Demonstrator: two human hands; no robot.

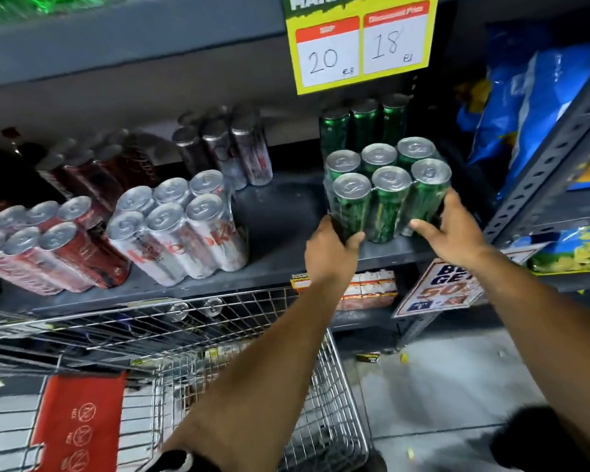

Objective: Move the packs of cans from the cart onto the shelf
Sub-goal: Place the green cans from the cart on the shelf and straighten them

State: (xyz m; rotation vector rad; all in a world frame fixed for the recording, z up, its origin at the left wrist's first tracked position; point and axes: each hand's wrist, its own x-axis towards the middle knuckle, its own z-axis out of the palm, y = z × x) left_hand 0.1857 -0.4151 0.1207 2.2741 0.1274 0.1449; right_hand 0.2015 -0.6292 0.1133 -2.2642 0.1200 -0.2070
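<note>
- The green six-pack [387,192] stood upright on the grey shelf [280,212], at about 2 o'clock from the centre of view, near the shelf's front edge.
- The left hand [331,253] held the pack's lower left corner, its grip closed around the front-left can with the thumb pressed on the can's face.
- The right hand [453,229] clasped the pack's lower right side, thumb laid across the front and fingers wrapped behind the right-hand can.
- Directly behind that pack, toward 12 o'clock, stood another pack of green cans [365,127], partly hidden by it.
- At 9 o'clock from the held pack, well apart across bare shelf, stood a silver-and-red six-pack [181,226], leaning in the wide-angle view.
- Just beside it, further toward 9 o'clock, was a red six-pack [45,247]; more silver and dark red packs stood behind these, blurred.
- A yellow price sign [358,42] hung from the shelf above, reading 20 and 18.
- The wire cart [327,403] sat at 6 o'clock below the shelf edge, with two can tops [195,308] visible through its mesh.
- Blue bags [539,97] filled the neighbouring rack at 3 o'clock.
</note>
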